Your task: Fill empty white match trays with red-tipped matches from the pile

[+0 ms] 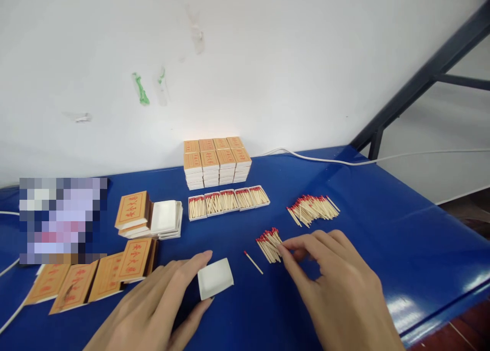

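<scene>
Left hand [153,305] fingers around a white card tray [215,278]; right hand [337,284] fingers pinched on thin red-tipped wooden matches [269,244].

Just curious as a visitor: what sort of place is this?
Probably a small matchbox-packing workbench: loose matches, a row of filled trays and stacked boxes on a blue table against a bare wall.
</scene>
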`<state>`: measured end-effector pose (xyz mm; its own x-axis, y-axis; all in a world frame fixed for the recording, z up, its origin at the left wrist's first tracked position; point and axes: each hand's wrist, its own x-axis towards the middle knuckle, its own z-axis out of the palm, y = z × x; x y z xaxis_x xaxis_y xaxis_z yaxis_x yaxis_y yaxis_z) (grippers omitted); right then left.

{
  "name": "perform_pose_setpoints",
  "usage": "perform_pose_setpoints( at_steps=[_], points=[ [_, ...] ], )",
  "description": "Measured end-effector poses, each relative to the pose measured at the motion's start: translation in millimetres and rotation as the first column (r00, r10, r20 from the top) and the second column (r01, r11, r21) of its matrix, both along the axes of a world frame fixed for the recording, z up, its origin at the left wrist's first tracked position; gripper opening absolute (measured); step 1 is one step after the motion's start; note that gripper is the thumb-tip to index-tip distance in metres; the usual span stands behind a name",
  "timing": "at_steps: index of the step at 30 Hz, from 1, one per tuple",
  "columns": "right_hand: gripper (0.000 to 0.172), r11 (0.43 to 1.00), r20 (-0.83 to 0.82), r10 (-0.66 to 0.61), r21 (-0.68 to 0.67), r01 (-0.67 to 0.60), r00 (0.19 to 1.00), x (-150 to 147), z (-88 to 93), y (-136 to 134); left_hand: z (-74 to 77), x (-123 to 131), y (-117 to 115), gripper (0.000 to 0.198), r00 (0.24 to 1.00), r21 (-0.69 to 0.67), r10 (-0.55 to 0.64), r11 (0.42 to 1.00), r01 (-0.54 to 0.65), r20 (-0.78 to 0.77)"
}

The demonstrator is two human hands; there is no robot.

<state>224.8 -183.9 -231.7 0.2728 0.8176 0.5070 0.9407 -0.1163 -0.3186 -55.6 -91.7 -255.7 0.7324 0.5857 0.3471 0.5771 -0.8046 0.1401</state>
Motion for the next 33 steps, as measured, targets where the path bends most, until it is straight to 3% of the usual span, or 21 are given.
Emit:
perform_pose_setpoints(
  at_steps=[7, 12, 17, 26, 33],
  points=[
    [0.025, 0.999, 0.001, 0.041, 0.018, -0.041, 0.999, -5.6, 0.3, -3.9, -2.3, -2.8, -0.8, 0.05, 1.0, -0.011, -0.013, 1.0, 0.013, 0.003],
    [0.012, 0.987, 0.021, 0.155, -0.054, -0.154, 0.988, -15.6, -15.9, -8.4, -3.2, -4.3, 0.5, 0.049, 1.0, 0.0, -0.013, 1.0, 0.013, 0.029],
    [0.02, 0.976, 0.048, 0.202, -0.093, -0.197, 0.978, -18.6, -23.0, -10.9, -4.2, -5.7, 1.1, 0.049, 1.0, -0.001, -0.012, 1.0, 0.012, 0.003],
    [0.028, 1.0, -0.018, 0.006, -0.013, -0.006, 1.0, 6.7, 0.3, -3.3, -1.8, -4.0, 1.3, 0.052, 0.999, -0.019, -0.002, 1.0, 0.001, -0.045],
    [0.031, 0.997, -0.127, 0.006, -0.075, -0.016, 0.992, 24.4, 1.8, 1.4, 2.2, -2.5, -2.9, 0.052, 0.999, -0.036, 0.023, 0.999, -0.025, -0.049]
  ],
)
